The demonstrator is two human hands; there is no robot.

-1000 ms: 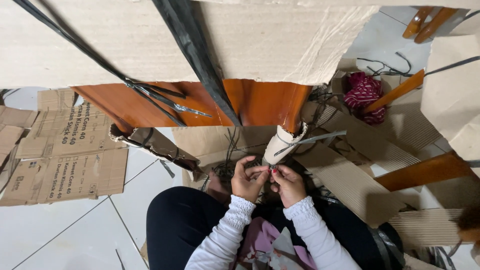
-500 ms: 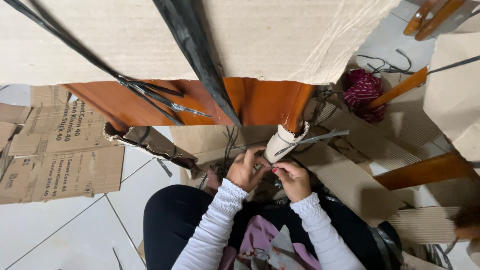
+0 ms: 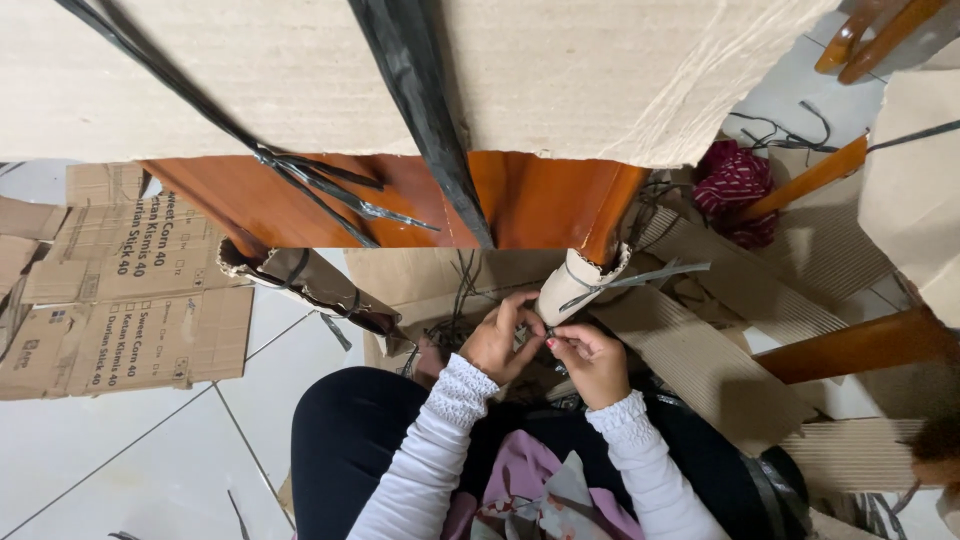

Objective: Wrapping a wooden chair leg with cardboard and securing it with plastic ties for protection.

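Left hand [image 3: 497, 343] & right hand [image 3: 590, 357] both pinch thin black plastic strap [image 3: 535, 335] at bottom of cardboard-wrapped orange wooden chair leg [image 3: 572, 285], just above lap. Flattened brown cardboard boxes [image 3: 130, 290] lie left on floor.

- Cardboard-wrapped furniture leg [image 3: 572, 288]: pale, torn at its upper edge, tilted just above your hands.
- Thin black strap [image 3: 628, 279]: tied round that wrapping, loose end trailing right.

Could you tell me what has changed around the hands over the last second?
The left hand has shifted up against the cardboard-wrapped leg, while the right hand moved slightly lower right, both still pinching the black strap ends. The wrapped leg, orange wooden furniture and flattened boxes stayed put.
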